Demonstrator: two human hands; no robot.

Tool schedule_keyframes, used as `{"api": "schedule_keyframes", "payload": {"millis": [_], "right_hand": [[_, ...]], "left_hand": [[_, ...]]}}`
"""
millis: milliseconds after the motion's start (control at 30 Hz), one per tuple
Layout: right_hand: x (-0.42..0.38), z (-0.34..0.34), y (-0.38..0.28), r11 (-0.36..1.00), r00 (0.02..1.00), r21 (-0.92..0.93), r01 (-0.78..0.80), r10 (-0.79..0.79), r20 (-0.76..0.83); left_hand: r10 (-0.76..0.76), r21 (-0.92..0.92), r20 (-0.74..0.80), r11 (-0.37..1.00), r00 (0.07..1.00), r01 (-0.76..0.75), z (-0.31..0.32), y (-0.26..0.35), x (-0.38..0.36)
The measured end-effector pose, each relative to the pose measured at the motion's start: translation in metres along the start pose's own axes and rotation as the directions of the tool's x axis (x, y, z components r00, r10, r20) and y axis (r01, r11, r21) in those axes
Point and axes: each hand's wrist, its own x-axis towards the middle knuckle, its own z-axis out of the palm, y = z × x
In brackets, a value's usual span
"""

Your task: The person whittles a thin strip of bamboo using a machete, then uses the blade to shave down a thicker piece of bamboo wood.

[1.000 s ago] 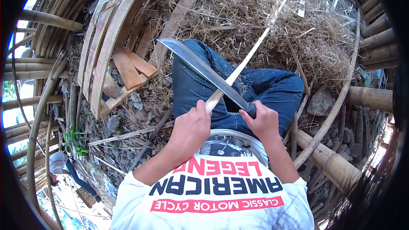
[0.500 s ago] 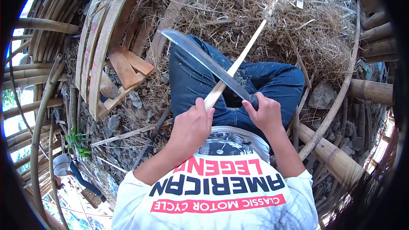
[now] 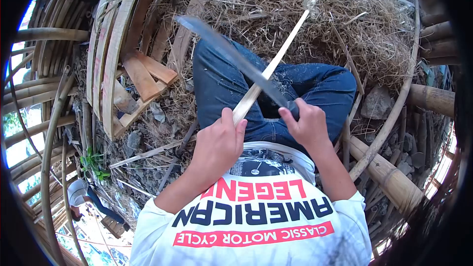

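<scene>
My left hand [image 3: 217,143] is closed around the near end of a long pale bamboo strip [image 3: 276,61], which slants away from me over my lap to the upper right. My right hand [image 3: 309,124] grips the dark handle of a machete [image 3: 231,59]. Its long blade points to the upper left and crosses the strip at about its near third, right at the strip's surface. The blade is slightly blurred. Beneath both lie my crossed legs in blue jeans [image 3: 217,86], speckled with fine shavings.
A heap of curly shavings [image 3: 364,44] spreads in front of me. To the left stand long boards [image 3: 118,44] and short wood pieces [image 3: 143,76]. Thick bamboo poles [image 3: 387,177] and a stone [image 3: 377,103] are at my right. Another person [image 3: 79,192] is at the far lower left.
The machete's blade has shifted slightly toward the upper left, its tip now farther up. My left hand, holding the strip, has moved slightly left.
</scene>
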Motion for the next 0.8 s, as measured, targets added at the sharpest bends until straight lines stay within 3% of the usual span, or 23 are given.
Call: {"api": "schedule_keyframes", "payload": {"millis": [100, 200, 333, 400, 467, 567, 633, 800], "right_hand": [[0.003, 0.004, 0.000, 0.995, 0.995, -0.015, 0.099, -0.099, 0.026], [0.013, 0.009, 0.013, 0.998, 1.000, -0.062, -0.005, 0.006, 0.008], [0.006, 0.010, 0.001, 0.996, 0.999, 0.076, -0.047, 0.045, 0.028], [-0.003, 0.009, -0.009, 0.994, 0.998, 0.102, 0.043, -0.047, 0.030], [-0.008, 0.011, -0.011, 0.993, 0.994, 0.074, 0.096, -0.100, 0.053], [0.001, 0.017, 0.006, 0.999, 0.997, -0.021, 0.043, -0.042, 0.061], [0.002, 0.023, 0.015, 0.999, 0.997, 0.030, -0.018, 0.016, 0.072], [-0.005, 0.021, -0.003, 0.984, 0.998, 0.174, -0.032, 0.022, 0.059]], "left_hand": [[-0.020, 0.004, 0.000, 1.000, 1.000, 0.020, -0.002, -0.004, 0.001], [-0.037, 0.002, 0.005, 0.999, 0.999, 0.037, 0.002, -0.007, 0.001], [-0.055, -0.059, 0.017, 0.997, 0.998, 0.056, -0.001, -0.006, 0.002], [-0.063, -0.135, 0.056, 0.988, 0.996, 0.070, -0.004, -0.008, 0.004], [-0.075, -0.200, 0.092, 0.975, 0.993, 0.092, -0.004, -0.010, 0.005], [-0.129, -0.218, 0.146, 0.963, 0.981, 0.159, 0.003, -0.013, 0.003], [-0.053, -0.220, 0.049, 0.974, 0.997, 0.063, 0.014, -0.015, 0.004], [-0.106, -0.160, 0.140, 0.979, 0.984, 0.129, 0.004, -0.012, 0.006]]}}
